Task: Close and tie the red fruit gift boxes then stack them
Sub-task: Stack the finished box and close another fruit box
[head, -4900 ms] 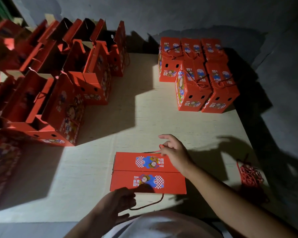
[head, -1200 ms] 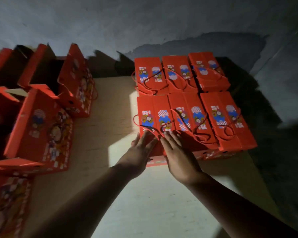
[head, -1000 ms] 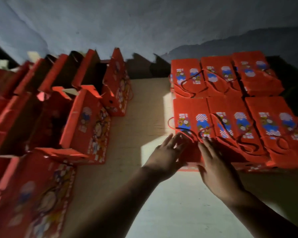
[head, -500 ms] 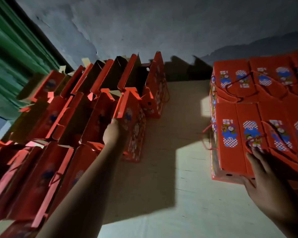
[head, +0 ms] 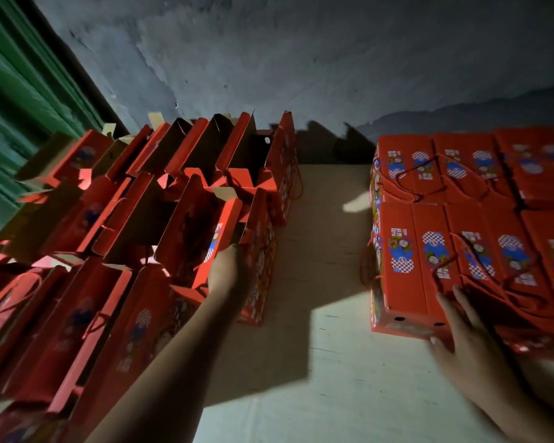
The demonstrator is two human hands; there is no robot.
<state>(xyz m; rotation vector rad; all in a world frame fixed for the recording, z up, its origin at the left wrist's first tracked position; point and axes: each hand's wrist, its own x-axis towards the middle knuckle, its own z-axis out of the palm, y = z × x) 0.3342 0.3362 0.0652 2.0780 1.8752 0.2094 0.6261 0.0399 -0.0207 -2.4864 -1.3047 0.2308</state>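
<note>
Several open red gift boxes (head: 119, 219) stand in rows on the left of the table, flaps up. My left hand (head: 229, 270) reaches into the front row and grips the top edge of one open box (head: 202, 228) at its right flap. On the right, closed and tied boxes (head: 461, 164) sit side by side in two rows. My right hand (head: 461, 334) rests with straight fingers on the near end of the closed box (head: 403, 260) at the front left of that group, thumb against its front face.
The pale table (head: 327, 372) shows a bare strip between the two groups of boxes. A grey wall (head: 301, 59) runs behind them. A green corrugated shutter (head: 20, 91) fills the far left. Red cord handles lie looped over the closed boxes.
Both hands set the tied box against the closed group. Then my left hand swung left to the open boxes and took hold of one. My right hand stayed on the closed box.
</note>
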